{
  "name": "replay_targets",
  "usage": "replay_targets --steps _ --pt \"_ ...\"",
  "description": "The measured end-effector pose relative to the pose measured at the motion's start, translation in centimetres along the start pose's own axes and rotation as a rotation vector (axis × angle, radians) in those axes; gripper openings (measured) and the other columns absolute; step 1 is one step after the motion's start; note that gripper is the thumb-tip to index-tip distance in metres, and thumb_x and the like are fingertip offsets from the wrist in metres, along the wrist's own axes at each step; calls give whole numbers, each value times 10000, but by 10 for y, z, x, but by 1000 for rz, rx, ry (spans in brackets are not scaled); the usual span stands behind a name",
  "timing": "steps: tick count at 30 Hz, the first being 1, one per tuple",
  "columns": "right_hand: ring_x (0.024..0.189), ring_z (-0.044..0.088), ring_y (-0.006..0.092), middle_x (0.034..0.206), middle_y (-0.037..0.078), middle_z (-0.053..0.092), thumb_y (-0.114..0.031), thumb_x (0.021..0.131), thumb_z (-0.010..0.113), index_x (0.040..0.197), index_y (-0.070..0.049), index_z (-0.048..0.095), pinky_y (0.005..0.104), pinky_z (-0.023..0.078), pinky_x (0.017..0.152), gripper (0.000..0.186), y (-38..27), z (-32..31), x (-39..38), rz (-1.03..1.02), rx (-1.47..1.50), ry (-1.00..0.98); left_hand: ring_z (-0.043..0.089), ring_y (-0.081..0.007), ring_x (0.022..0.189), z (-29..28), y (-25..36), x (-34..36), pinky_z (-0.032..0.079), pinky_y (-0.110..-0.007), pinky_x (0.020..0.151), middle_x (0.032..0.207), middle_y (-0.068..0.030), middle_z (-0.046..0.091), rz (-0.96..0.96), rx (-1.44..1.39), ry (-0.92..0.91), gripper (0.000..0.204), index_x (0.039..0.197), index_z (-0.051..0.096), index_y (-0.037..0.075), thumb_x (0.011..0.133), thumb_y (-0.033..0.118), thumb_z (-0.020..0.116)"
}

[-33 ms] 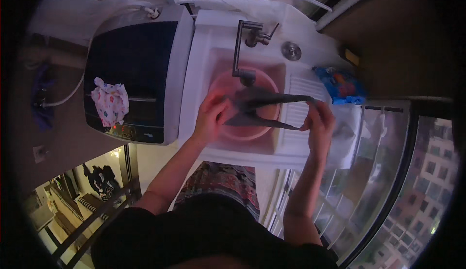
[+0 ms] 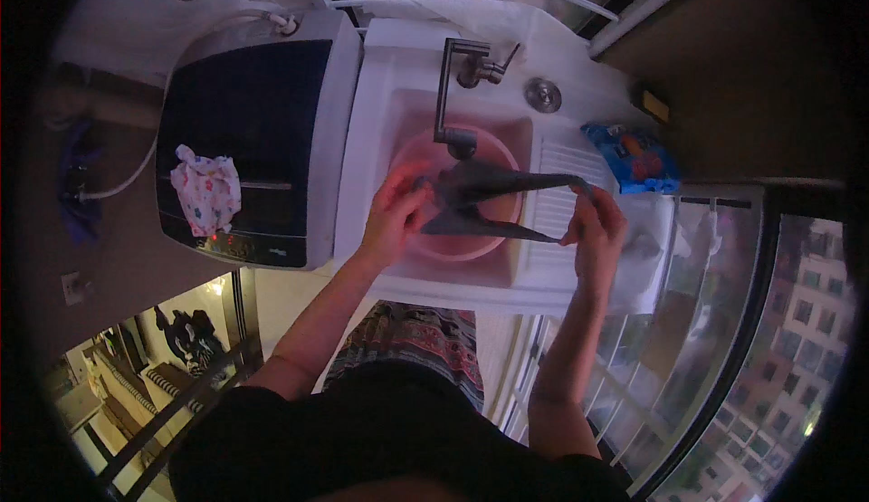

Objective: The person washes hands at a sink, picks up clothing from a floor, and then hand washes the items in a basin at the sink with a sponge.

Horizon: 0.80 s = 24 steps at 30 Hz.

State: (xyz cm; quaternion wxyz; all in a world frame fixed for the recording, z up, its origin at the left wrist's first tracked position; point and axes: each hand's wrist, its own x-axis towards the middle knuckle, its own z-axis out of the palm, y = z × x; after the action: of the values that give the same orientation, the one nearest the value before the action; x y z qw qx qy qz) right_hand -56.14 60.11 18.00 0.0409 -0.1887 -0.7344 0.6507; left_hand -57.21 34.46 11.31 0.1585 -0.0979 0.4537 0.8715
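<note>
I stand at a white sink (image 2: 380,122) with a pink basin (image 2: 457,251) in it. Both hands hold a dark grey wet garment (image 2: 493,185) stretched sideways above the basin. My left hand (image 2: 396,210) grips its bunched left end over the basin's left rim. My right hand (image 2: 597,223) pinches its thin right end over the ribbed draining board (image 2: 557,162).
A metal tap (image 2: 450,95) arches over the basin. A top-loading washing machine (image 2: 244,113) stands to the left with a floral cloth (image 2: 206,192) on its lid. A blue packet (image 2: 634,156) lies right of the sink. Glass railing (image 2: 724,339) runs along the right.
</note>
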Motion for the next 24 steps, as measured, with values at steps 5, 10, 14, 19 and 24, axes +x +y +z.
replay_targets --steps 5,10,14,19,24 --pt "760 597 176 793 96 618 -54 798 465 1071 24 551 309 482 702 297 17 54 -11 -197 -149 -432 555 -92 662 28 -36 7 397 -229 510 747 -26 543 456 897 -422 242 1053 518 61 839 171 498" --pt "804 608 212 828 125 629 -30 757 497 1038 -9 572 316 467 741 292 84 45 23 -86 -309 -465 507 -90 609 4 -61 22 375 -217 512 770 -44 549 -116 620 -299 243 1019 494 75 908 274 408" --pt "822 613 252 857 152 625 -26 707 530 991 -22 581 323 463 731 288 133 82 -2 136 -196 -620 466 -90 593 15 -38 15 363 -209 520 806 -49 545 -291 305 -249 308 1049 483 98 935 339 328" --pt "814 563 138 865 86 608 -85 740 575 1043 -7 545 280 442 757 314 198 81 2 -78 -333 -550 500 -104 636 -7 -15 14 425 -230 628 770 -48 548 -129 501 -148 388 1207 417 90 939 350 309" --pt "756 541 136 827 62 606 -100 763 573 963 12 582 263 432 705 229 215 26 22 82 103 -41 528 -126 681 -65 -6 15 461 -280 763 730 -43 535 -52 636 54 397 1263 385 70 947 295 299"
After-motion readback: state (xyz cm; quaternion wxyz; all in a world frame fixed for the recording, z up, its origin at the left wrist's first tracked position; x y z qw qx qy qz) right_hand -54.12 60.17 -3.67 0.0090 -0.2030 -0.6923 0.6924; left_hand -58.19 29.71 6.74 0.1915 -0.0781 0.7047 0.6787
